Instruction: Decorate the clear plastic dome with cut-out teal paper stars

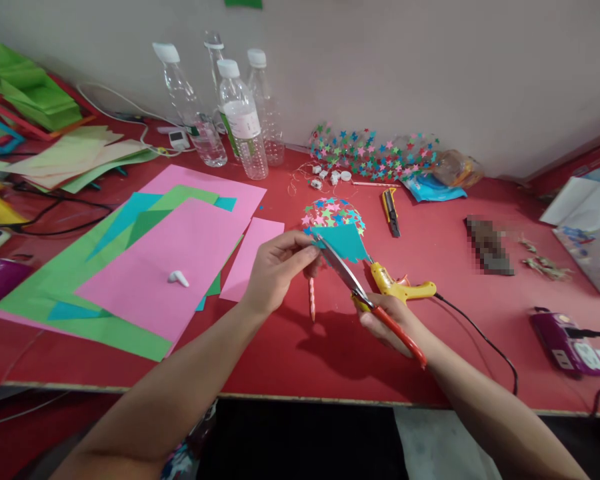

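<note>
My left hand (pixel 283 267) pinches the left corner of a teal sheet of paper (pixel 341 240) with a jagged lower edge. In my right hand (pixel 387 323) is a pair of scissors (pixel 347 275) with red handles. Their blades reach up across the paper's left side, the tips close to my left fingers. A pile of paper stars (pixel 333 212) in several colours lies just behind the paper. Under my hands rests a pink patterned pencil (pixel 312 300). A yellow glue gun (pixel 400 287) lies beside my right hand.
Coloured paper sheets (pixel 145 267) with a white earbud (pixel 179 277) spread on the left. Plastic bottles (pixel 243 123) stand by the wall, near a star-covered bottle (pixel 375 153) on its side. A cutter knife (pixel 391 212) and a purple power socket (pixel 567 343) are on the right.
</note>
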`<state>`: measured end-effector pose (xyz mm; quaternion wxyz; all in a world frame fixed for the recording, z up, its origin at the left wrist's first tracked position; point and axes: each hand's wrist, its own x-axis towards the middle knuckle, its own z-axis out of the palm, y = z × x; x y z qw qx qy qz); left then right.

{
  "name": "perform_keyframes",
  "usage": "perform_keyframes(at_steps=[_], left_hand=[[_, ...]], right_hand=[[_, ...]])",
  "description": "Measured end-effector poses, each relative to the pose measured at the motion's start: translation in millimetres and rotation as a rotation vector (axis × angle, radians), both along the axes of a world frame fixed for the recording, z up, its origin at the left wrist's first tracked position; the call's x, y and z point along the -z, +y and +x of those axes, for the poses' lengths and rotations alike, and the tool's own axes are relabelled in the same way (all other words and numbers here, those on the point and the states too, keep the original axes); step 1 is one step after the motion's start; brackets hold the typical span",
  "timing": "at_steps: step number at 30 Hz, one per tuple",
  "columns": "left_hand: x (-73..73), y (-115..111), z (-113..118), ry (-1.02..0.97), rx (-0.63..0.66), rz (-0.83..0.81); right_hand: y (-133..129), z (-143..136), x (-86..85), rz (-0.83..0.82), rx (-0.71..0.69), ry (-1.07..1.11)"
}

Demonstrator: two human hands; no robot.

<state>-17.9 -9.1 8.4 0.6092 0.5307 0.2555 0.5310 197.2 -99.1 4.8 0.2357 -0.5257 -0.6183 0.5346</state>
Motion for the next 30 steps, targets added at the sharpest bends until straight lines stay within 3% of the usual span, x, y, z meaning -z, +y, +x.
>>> perform_keyframes(at_steps=[10,21,30], left_hand=[[-3.5,1,-3,0.04,-0.053,0.037],[-8.7,2,-4,0.087,-0.086,-0.005],[-7.8,3,-3,0.129,-0.11,-0.013]], right_hand=[[1,6,7.7,0.027,-0.033,-0.016],[-1,-2,-9.6,-0.018,0.01,-0.046],[1,4,4.1,-0.047,-0.029,0.009]])
